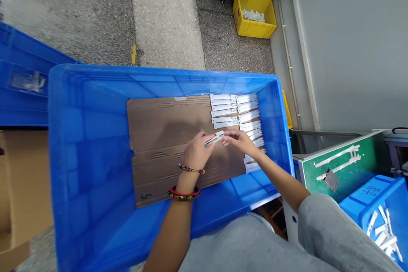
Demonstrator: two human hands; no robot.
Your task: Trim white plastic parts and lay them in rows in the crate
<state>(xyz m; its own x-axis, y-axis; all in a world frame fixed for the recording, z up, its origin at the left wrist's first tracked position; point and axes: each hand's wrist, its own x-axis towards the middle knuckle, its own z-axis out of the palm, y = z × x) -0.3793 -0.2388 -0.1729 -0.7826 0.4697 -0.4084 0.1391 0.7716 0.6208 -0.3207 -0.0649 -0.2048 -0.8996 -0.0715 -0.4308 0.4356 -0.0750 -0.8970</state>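
Speckled concrete floor (pixel 95 21) around everything, with a yellow crate (pixel 255 25) of small white parts (pixel 253 15) near a grey wall (pixel 350 51). Off to the lower right, a green board (pixel 338 170) carrying a few white pieces, and a second blue crate (pixel 376 195) with loose white strips in it. Filling the middle of the view, a large blue plastic crate (pixel 159 72), a corrugated cardboard sheet (pixel 165 123) lying flat on its bottom. Toward the right end of that cardboard, two neat columns of narrow white strips (pixel 236 108), side by side, bare cardboard left of them. Just beside those columns and above the cardboard, the left hand (pixel 196 151), beaded bracelets at its wrist, and the right hand (pixel 240 141). Fingers of both hands pinching one white strip (pixel 214 138) from opposite ends. Step in hand, by the look of it: handling that single strip next to the rows.
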